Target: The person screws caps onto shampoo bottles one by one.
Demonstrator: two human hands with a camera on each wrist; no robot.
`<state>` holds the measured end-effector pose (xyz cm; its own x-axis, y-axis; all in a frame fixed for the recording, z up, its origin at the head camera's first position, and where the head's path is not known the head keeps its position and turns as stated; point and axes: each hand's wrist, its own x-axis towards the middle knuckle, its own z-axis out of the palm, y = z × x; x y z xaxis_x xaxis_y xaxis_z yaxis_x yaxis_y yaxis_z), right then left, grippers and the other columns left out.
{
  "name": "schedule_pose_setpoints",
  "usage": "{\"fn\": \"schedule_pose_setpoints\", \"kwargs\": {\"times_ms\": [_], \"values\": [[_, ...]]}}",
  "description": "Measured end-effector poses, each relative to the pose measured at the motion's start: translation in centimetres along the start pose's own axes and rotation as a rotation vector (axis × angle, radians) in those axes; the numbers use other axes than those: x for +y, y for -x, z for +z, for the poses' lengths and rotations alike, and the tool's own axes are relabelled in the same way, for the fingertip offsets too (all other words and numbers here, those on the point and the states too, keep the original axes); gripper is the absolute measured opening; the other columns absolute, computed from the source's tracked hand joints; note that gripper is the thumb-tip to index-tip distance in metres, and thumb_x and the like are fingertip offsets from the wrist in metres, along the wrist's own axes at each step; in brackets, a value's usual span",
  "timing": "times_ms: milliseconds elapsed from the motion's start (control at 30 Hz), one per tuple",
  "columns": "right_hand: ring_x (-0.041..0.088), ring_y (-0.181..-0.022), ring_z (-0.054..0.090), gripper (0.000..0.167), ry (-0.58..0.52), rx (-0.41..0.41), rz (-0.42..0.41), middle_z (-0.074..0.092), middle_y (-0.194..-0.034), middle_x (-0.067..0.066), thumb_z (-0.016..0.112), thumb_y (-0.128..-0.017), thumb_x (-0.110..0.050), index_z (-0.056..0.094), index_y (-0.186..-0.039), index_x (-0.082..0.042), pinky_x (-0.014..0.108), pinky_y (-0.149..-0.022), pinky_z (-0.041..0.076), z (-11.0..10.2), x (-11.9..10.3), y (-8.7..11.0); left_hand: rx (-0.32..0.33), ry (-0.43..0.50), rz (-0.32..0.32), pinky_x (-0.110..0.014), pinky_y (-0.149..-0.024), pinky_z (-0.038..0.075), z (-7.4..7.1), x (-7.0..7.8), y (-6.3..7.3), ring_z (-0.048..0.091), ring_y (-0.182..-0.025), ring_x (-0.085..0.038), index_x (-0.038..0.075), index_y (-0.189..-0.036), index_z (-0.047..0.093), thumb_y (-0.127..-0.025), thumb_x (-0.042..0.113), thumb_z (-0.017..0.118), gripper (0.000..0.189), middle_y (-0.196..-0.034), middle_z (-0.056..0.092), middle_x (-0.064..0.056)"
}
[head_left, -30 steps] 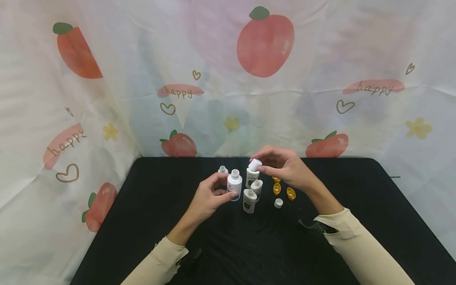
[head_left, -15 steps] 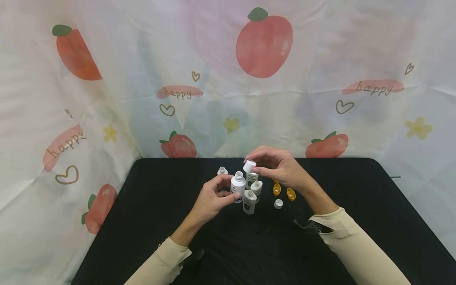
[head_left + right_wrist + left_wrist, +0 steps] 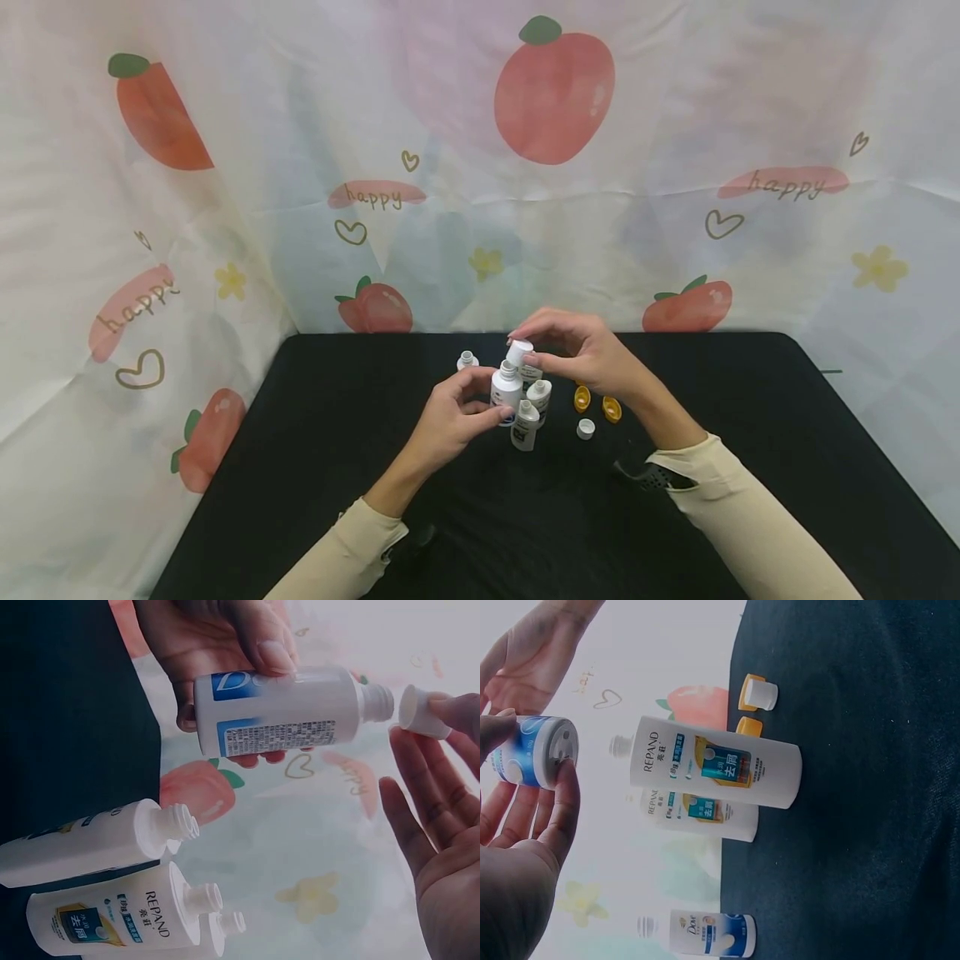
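Note:
My left hand (image 3: 453, 410) grips a small white and blue Dove bottle (image 3: 315, 709), raised off the table, its threaded neck (image 3: 377, 703) bare. Thumb and fingers of my right hand (image 3: 581, 343) pinch a white cap (image 3: 420, 712). The cap is held tilted just off the bottle's mouth, a narrow gap between them in the right wrist view. Below and beside the hands stand several uncapped white REPAND bottles (image 3: 712, 763). A second Dove bottle (image 3: 712, 934), also uncapped, stands upright behind my left hand.
To the right of the bottles, a loose white cap (image 3: 586, 429) lies on the black table (image 3: 525, 533). Yellow caps (image 3: 582, 398) lie close behind it, one partly hidden by my right hand. A printed curtain (image 3: 450, 100) hangs at the table's back edge.
Both hands have drawn together: the left hand with the Dove bottle has shifted right, and the right hand with the cap has moved left toward its neck.

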<state>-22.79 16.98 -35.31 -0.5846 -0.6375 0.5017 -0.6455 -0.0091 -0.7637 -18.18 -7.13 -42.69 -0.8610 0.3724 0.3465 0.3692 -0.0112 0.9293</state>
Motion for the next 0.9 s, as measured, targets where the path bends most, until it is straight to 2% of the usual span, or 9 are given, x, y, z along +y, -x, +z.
{"fn": "schedule_pose_setpoints", "kwargs": {"times_ms": [200,567,733,900], "values": [[0.023,-0.103,0.064,0.034,0.022,-0.025,-0.01,0.066,-0.117,0.008,0.071,-0.089,0.009,0.069,-0.122,-0.002,0.034,-0.088,0.057,0.28,0.01,-0.04,-0.003,0.01,0.002,-0.032,-0.085,0.059,0.23,-0.03,-0.12,0.065,-0.105,-0.019,0.001,-0.128,0.062,-0.086,0.0,0.079,0.046,-0.118,0.067,-0.018],[0.018,-0.103,0.062,0.035,0.107,-0.069,0.006,0.07,-0.117,0.0,0.075,-0.089,0.002,0.072,-0.122,-0.011,0.03,-0.081,0.056,0.57,0.02,-0.14,0.012,-0.022,0.037,-0.031,-0.083,0.06,0.23,0.12,-0.01,0.066,-0.101,-0.02,0.003,-0.128,0.064,-0.086,0.002,0.08,0.045,-0.114,0.069,-0.017],[0.017,-0.101,0.063,0.034,0.118,-0.089,-0.009,0.071,-0.115,0.001,0.076,-0.088,0.001,0.073,-0.121,-0.009,0.029,-0.08,0.056,0.64,-0.03,-0.28,0.013,-0.04,0.048,-0.034,-0.083,0.061,0.26,0.22,0.13,0.067,-0.101,-0.019,0.002,-0.127,0.065,-0.086,0.002,0.081,0.044,-0.114,0.069,-0.016],[0.017,-0.1,0.062,0.034,0.113,-0.068,0.004,0.07,-0.113,0.0,0.077,-0.088,0.0,0.073,-0.12,-0.013,0.029,-0.081,0.055,0.78,-0.02,-0.07,0.009,-0.041,0.054,-0.035,-0.082,0.061,0.41,0.39,0.11,0.067,-0.102,-0.02,0.002,-0.127,0.064,-0.086,0.002,0.08,0.044,-0.114,0.069,-0.017]]}}
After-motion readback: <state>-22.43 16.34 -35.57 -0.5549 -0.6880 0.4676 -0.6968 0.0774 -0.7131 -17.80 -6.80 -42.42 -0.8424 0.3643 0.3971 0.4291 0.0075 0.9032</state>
